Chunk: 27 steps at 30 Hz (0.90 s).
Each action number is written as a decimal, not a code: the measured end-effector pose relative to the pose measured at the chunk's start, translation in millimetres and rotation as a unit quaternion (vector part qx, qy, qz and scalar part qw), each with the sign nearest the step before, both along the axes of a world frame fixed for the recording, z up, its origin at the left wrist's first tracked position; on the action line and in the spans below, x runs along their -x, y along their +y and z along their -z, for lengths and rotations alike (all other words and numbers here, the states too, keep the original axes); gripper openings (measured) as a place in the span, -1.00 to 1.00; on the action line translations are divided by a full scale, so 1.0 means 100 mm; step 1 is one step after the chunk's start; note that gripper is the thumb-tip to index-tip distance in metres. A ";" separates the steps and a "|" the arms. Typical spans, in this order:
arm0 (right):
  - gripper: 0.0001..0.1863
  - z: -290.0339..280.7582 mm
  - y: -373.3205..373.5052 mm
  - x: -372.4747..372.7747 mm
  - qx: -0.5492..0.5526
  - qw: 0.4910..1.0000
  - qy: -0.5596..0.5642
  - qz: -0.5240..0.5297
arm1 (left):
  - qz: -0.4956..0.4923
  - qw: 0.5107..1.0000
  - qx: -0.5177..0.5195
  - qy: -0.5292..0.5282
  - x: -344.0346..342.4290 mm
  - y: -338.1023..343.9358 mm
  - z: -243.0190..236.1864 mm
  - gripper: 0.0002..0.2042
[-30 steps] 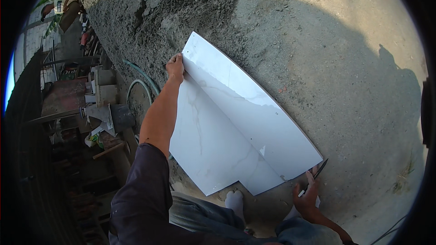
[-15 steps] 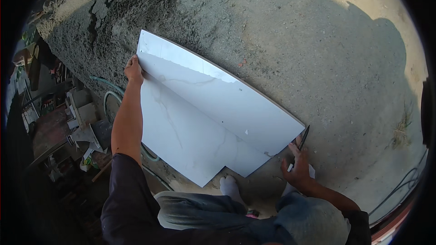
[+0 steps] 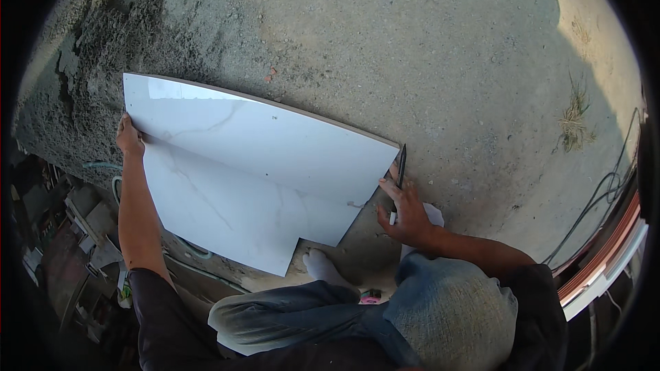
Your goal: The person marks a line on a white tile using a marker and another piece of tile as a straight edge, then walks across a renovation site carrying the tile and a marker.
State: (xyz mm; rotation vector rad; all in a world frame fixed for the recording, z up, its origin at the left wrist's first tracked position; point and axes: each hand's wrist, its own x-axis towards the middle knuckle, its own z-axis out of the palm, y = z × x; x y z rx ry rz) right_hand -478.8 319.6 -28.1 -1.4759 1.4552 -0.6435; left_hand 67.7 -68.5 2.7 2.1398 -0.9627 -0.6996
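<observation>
A large white slab with grey marble veining and a notched lower edge is held over the ground in front of me. My left hand grips its left edge. At its right edge, my right hand has fingertips against the slab and holds a dark, slim, pointed tool, along with a small white item that is too small to name. My white-socked foot shows below the notch.
Rough grey sand or mortar lies upper left on the gritty ground. A green hose runs behind the slab, with clutter at lower left. A dark cable, dry grass and red-brown and white strips are on the right.
The slab and both hands have shifted left in view and the slab's long edge appears flatter. The right hand has risen in view. The person at upper left has left the view.
</observation>
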 end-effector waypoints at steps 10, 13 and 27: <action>-0.33 -0.03 -0.01 0.07 0.003 1.000 -0.019 0.006 | -0.024 1.000 0.000 -0.008 0.03 0.01 0.04 -0.74; -0.34 -0.02 0.00 0.05 0.001 1.000 -0.029 -0.006 | -0.015 1.000 -0.001 -0.006 -0.19 0.08 0.04 -0.73; -0.38 0.02 0.02 0.01 0.016 1.000 -0.019 -0.008 | -0.033 0.998 0.044 0.006 0.08 0.05 0.05 -0.78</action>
